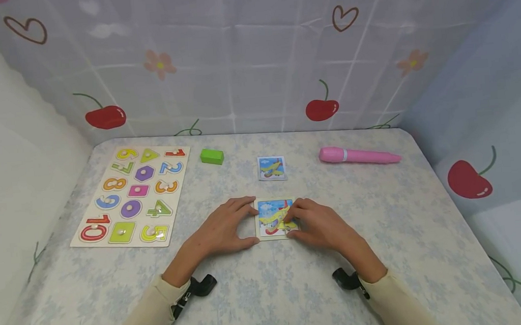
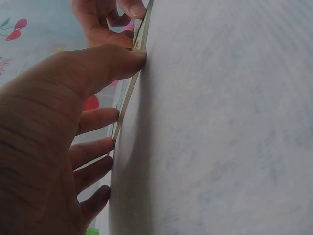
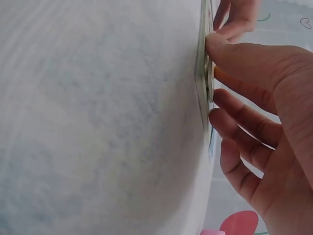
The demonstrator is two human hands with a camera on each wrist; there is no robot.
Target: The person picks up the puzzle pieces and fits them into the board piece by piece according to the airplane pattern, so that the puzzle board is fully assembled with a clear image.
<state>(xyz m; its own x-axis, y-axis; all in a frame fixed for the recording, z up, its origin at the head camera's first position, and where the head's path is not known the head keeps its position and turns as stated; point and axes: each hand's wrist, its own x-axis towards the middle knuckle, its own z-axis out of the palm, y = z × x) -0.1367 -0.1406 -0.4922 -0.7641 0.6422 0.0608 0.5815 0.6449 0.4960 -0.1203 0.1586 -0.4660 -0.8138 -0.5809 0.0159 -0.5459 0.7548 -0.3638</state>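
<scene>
A small square airplane puzzle (image 1: 271, 217) in a pale tray lies in front of me, between both hands. My left hand (image 1: 224, 225) rests at its left edge, the thumb by the lower corner and the relaxed fingers along the upper part. With bent fingers, my right hand (image 1: 322, 224) pinches a puzzle piece (image 3: 210, 85) over the tray's lower right part. In the right wrist view that piece shows edge-on, close over the tray (image 3: 200, 83). The right fingers partly cover the picture's right side.
Behind the puzzle lies a matching airplane picture card (image 1: 271, 168). A green block (image 1: 212, 156) sits to its left, and a pink pen-shaped object (image 1: 360, 155) to its right. At the left is a number-and-shape peg board (image 1: 132, 198). A printed curtain (image 1: 234, 57) hangs behind the table.
</scene>
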